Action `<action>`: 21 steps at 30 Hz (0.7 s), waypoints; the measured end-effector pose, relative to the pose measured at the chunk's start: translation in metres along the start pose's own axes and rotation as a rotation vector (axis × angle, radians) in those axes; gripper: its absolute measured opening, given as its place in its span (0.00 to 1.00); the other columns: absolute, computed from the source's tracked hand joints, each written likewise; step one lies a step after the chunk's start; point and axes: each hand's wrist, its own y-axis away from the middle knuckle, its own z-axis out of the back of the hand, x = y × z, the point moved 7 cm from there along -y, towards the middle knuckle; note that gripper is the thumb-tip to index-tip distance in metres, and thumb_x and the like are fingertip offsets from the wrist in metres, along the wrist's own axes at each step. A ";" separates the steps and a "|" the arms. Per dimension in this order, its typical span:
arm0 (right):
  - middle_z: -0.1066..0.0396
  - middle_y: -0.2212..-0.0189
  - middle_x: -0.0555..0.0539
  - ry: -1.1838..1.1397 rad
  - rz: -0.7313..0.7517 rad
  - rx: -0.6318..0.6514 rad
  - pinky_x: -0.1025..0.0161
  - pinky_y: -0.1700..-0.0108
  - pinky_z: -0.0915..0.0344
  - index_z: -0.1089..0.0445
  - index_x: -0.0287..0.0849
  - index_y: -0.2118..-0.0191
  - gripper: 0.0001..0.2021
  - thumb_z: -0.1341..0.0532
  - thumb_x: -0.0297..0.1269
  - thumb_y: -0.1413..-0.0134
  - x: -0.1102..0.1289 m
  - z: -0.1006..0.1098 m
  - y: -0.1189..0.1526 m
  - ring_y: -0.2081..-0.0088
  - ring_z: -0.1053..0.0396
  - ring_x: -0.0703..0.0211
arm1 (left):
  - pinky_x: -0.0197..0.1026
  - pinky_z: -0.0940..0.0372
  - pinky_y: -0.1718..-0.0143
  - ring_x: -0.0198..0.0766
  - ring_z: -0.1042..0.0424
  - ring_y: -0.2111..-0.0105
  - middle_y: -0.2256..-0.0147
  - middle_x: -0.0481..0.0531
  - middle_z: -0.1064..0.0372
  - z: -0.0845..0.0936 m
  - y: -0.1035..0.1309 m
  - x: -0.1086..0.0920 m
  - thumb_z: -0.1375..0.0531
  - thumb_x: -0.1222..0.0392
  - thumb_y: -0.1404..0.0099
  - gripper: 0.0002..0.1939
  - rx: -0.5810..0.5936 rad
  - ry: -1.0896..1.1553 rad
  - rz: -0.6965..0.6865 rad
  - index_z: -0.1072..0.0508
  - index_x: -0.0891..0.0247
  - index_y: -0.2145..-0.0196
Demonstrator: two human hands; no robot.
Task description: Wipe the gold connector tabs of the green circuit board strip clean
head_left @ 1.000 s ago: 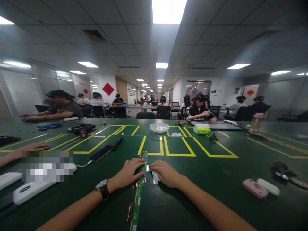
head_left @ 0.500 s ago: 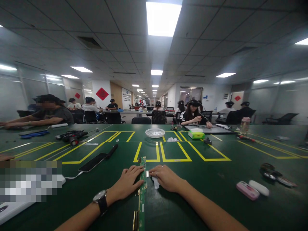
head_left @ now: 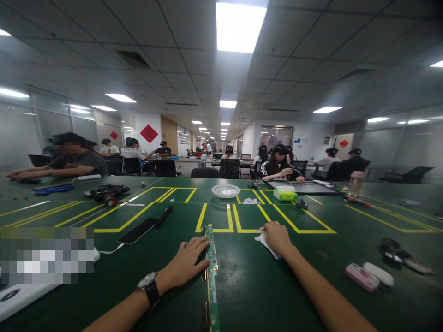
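Observation:
A long narrow green circuit board [head_left: 212,272] lies lengthwise on the table before me. My left hand [head_left: 188,258], with a watch on its wrist, rests against the board's left side. Its fingers are stretched out and the tips touch the board near its far end. Gold-coloured connector strips [head_left: 205,316] stick out from the board's left edge. To the right, apart from the board, my right hand [head_left: 278,237] is closed on a crumpled white tissue [head_left: 265,240]. Its fingertips are partly hidden behind the hand.
A white round basket [head_left: 225,191] stands beyond the yellow tape marks. A phone [head_left: 138,231] with a cable lies left. A green tissue pack [head_left: 285,193] and a dark panel [head_left: 311,186] are farther back. A pink case [head_left: 362,277] lies right. Other people sit around.
My right hand has moved right and away from the circuit board, taking the white tissue with it. My left hand stays at the board. The view has shifted slightly.

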 end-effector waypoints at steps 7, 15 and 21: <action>0.32 0.56 0.35 0.004 -0.145 -0.060 0.51 0.55 0.40 0.30 0.35 0.58 0.13 0.49 0.30 0.44 -0.033 0.005 -0.004 0.52 0.36 0.44 | 0.51 0.48 0.46 0.48 0.47 0.42 0.41 0.55 0.45 0.002 0.002 0.003 0.51 0.43 0.32 0.25 -0.058 -0.027 0.069 0.41 0.53 0.41; 0.34 0.49 0.44 -0.366 0.733 -0.066 0.55 0.45 0.44 0.33 0.42 0.51 0.16 0.47 0.27 0.44 0.113 0.032 0.045 0.47 0.39 0.53 | 0.50 0.47 0.49 0.48 0.42 0.45 0.44 0.55 0.41 0.005 0.002 -0.002 0.52 0.44 0.31 0.25 -0.031 0.037 0.050 0.44 0.54 0.40; 0.36 0.44 0.46 -0.459 1.034 0.082 0.58 0.41 0.48 0.38 0.47 0.42 0.19 0.47 0.34 0.39 0.175 0.039 0.093 0.43 0.42 0.57 | 0.49 0.47 0.48 0.47 0.44 0.44 0.43 0.54 0.41 0.004 0.002 0.000 0.53 0.45 0.30 0.23 -0.058 0.011 0.040 0.45 0.53 0.40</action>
